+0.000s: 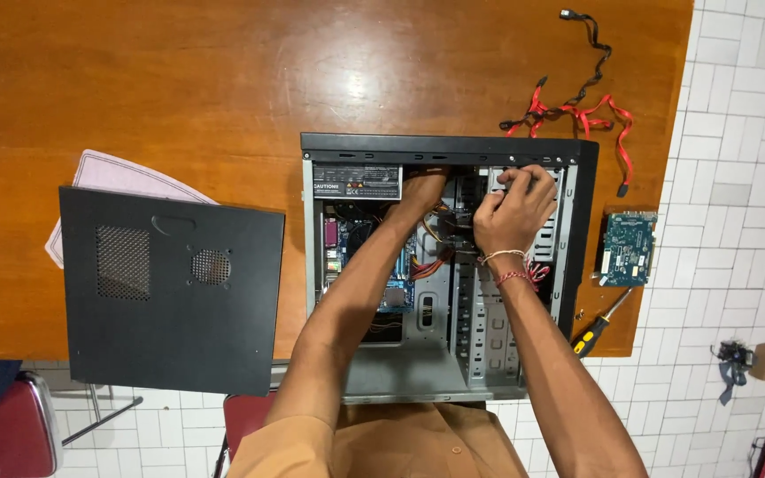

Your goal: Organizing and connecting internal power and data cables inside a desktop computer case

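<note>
Open computer case [440,265] at frame centre on wooden table [179,80]. Left hand [422,188] deep inside near the top, fingers hidden; grip cannot be told. Right hand [517,211] curled, fingertips pinched at the drive bay; what it pinches is hard to make out. One side panel [170,288] left, one circuit board [626,248] and one screwdriver [599,326] right, red cables [591,115] upper right.

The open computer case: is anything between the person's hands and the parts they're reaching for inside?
Nothing visible. The computer case lies open; its side panel rests apart on the table. The left hand and right hand are already inside, among cables.
</note>
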